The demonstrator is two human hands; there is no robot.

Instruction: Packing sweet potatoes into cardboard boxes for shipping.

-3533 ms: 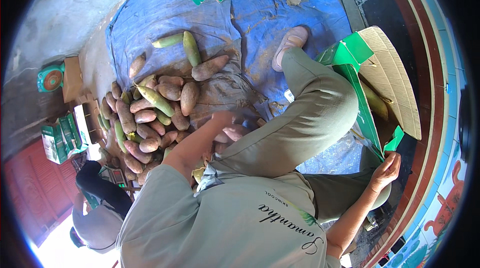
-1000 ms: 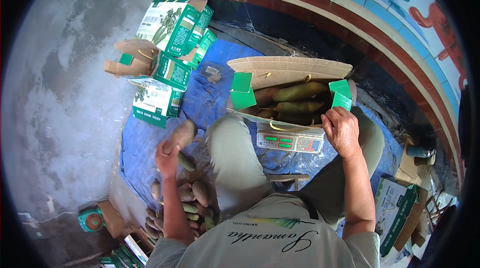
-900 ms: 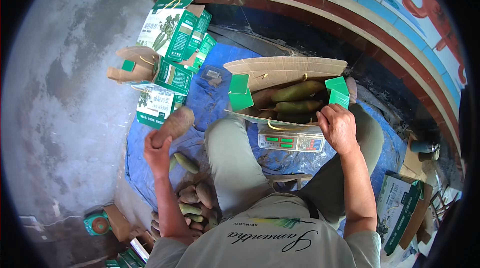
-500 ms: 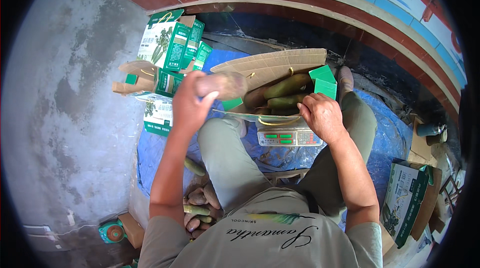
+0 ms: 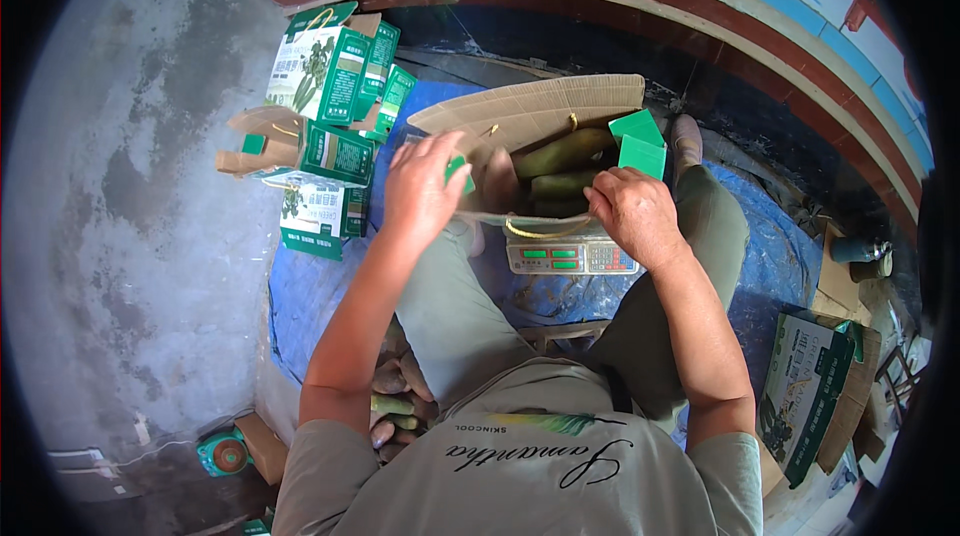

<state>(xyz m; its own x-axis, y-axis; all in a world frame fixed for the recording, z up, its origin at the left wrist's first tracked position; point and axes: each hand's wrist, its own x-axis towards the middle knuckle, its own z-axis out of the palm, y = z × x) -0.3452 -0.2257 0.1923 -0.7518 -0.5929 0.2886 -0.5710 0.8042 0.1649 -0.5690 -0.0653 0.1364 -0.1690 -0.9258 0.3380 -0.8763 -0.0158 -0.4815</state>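
An open cardboard box point(image 5: 540, 99) with green end flaps stands on a digital scale point(image 5: 570, 255) between my knees. Inside it lie several long green radishes point(image 5: 568, 154) and a brownish-pink one point(image 5: 499, 179) toward the left end. My left hand point(image 5: 424, 181) is at the box's left end, its thumb and fingers around the small green flap point(image 5: 458, 174). At the near right corner, my right hand point(image 5: 636, 214) pinches the box's near edge. A yellow cord handle point(image 5: 545, 233) hangs from that near side.
Green and white cartons point(image 5: 318, 76) are stacked at the left by the grey wall. More radishes point(image 5: 392, 401) are piled beside my left thigh. Blue sheeting point(image 5: 760, 256) covers the floor. Another carton point(image 5: 805, 391) stands at the right, near a dark flask point(image 5: 855, 250).
The brownish-pink radish has left my left hand and now lies in the box. My left hand has moved to the box's left flap. My right hand stays at the near edge.
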